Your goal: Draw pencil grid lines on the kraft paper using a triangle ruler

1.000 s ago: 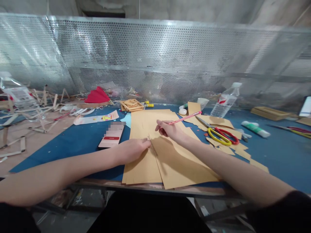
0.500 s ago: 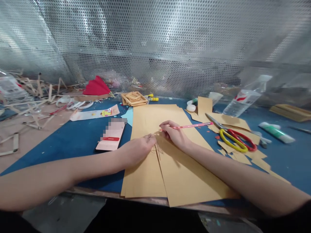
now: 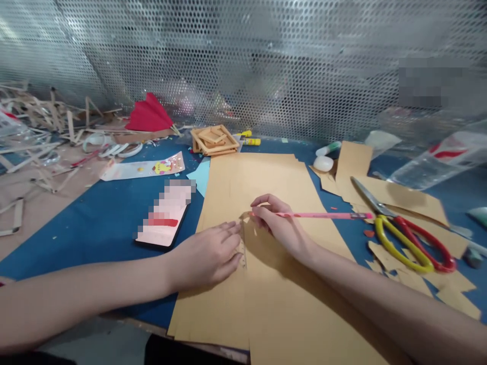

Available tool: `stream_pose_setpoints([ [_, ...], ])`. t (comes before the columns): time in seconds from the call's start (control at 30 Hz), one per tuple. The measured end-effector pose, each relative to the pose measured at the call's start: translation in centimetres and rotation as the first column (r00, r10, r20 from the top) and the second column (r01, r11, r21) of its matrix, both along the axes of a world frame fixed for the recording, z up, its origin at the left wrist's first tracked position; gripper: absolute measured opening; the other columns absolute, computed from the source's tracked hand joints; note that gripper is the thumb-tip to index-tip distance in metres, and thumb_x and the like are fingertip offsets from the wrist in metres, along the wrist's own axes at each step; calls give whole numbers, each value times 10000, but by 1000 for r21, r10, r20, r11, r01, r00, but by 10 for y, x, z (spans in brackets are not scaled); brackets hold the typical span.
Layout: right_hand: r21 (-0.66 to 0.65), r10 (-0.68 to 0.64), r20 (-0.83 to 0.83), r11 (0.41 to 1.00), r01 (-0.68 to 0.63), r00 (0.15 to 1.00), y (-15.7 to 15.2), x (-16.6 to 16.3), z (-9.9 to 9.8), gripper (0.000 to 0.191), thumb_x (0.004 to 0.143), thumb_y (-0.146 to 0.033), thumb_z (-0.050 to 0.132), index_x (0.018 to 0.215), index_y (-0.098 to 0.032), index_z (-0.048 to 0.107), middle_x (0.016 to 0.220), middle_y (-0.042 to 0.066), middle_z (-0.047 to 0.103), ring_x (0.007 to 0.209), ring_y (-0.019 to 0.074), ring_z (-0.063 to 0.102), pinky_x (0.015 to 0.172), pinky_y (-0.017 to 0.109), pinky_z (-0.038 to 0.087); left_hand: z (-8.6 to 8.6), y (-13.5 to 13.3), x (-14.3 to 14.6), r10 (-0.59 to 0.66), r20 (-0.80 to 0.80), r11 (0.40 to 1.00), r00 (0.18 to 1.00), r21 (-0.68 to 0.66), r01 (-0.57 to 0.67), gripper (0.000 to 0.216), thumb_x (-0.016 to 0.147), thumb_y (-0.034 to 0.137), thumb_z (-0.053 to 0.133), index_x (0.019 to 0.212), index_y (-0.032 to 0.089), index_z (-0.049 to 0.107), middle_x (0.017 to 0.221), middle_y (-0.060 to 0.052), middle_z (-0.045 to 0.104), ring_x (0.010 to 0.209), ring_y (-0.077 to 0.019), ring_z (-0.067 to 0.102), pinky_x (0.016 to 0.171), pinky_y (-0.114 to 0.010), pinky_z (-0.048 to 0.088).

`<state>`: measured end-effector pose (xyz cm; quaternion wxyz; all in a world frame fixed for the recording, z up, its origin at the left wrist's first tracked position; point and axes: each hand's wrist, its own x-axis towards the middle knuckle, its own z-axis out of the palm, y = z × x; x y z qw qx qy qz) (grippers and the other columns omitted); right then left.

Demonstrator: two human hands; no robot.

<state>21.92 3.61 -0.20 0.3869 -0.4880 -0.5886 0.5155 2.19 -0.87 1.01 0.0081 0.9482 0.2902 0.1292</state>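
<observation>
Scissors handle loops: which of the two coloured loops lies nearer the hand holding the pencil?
The yellow loop. It lies on the side towards the right hand gripping the pink pencil; the red loop lies beyond it.

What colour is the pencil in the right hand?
Pink: the pencil, held by the right hand, shows best in the head view.

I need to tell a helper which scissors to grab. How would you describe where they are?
On the blue table mat, look to the right of the big brown paper sheets, past the right hand holding a pink pencil. The scissors lie on brown paper scraps, with one yellow handle loop and one red.
</observation>
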Motion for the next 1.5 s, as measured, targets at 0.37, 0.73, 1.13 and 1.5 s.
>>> stream_pose_setpoints([
  [0.37, 32, -43, 25, 999, 42, 999, -1, -2, 3, 61, 839, -254, 512, 867, -211, 544, 551, -46, 522, 511, 113, 467, 490, 251, 304, -14, 3, 1, -16, 26, 998, 1000, 67, 15, 371, 967, 273, 409, 1197, 2, 516, 1238, -199, 571, 1215, -258, 510, 1061, -388, 406],
  [0.73, -9, -71, 78, 997, 72, 994, 2, -2, 4, 108, 852, -290, 499, 914, -210, 539, 579, -39, 528, 529, 109, 477, 481, 238, 318, -16, 5, 1, -21, 18, 993, 1000, 114, 19, 392, 979, 252, 370, 1236, -18, 492, 1271, -199, 549, 1242, -260, 482, 1047, -385, 428],
  [1.13, 103, -45, 97, 994, 35, 994, 4, 5, -1, 162, 788, -281, 551, 926, -195, 548, 601, -19, 561, 568, 134, 518, 487, 244, 351, -16, -2, 2, 56, 28, 998, 998, 30, -57, 395, 974, 254, 385, 1272, 19, 494, 1336, -183, 495, 1283, -236, 438, 1074, -385, 392],
  [1.5, 189, -76, 80, 980, 60, 994, 1, -1, 1, 148, 751, -306, 622, 775, -194, 528, 593, -47, 526, 510, 90, 426, 486, 235, 316, -15, -1, 2, 73, 64, 997, 995, -5, -73, 383, 962, 266, 409, 1266, 58, 515, 1348, -140, 496, 1276, -209, 449, 1085, -344, 373],
])
